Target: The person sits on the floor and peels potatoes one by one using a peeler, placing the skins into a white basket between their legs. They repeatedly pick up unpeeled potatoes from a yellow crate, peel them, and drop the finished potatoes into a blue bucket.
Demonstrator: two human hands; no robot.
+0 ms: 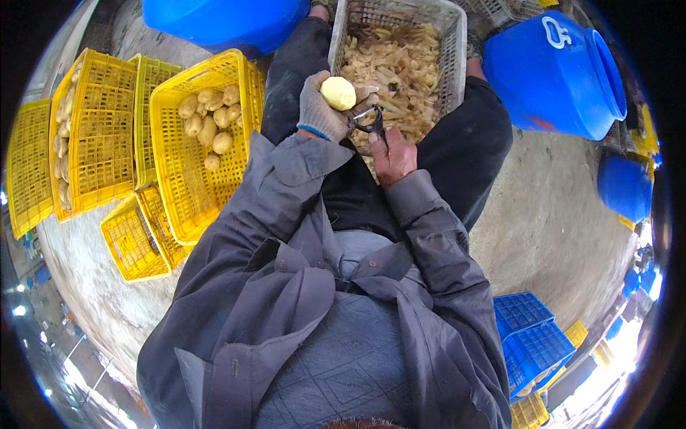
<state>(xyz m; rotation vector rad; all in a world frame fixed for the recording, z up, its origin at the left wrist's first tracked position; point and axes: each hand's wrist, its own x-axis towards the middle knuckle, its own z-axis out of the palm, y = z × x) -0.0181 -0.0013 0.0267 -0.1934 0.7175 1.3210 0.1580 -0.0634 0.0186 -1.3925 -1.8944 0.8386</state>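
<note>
My left hand [325, 110], in a knitted glove with a blue cuff edge, grips a pale peeled potato [338, 93]. Just right of it, my bare right hand [394, 155] holds a black-handled peeler [370, 120], its metal blade close to the gloved fingers. Beneath and beyond both hands stands a grey plastic crate [456, 64] between the legs, with many peelings [396, 69] inside. To the left, a tilted yellow crate [177, 198] holds several unpeeled potatoes [208, 131].
More yellow crates stand at the left, one with potatoes [63, 128]. A large blue barrel [541, 75] lies at the upper right, and another blue container [225, 24] is at the upper left. Blue crates [536, 343] are stacked at the lower right.
</note>
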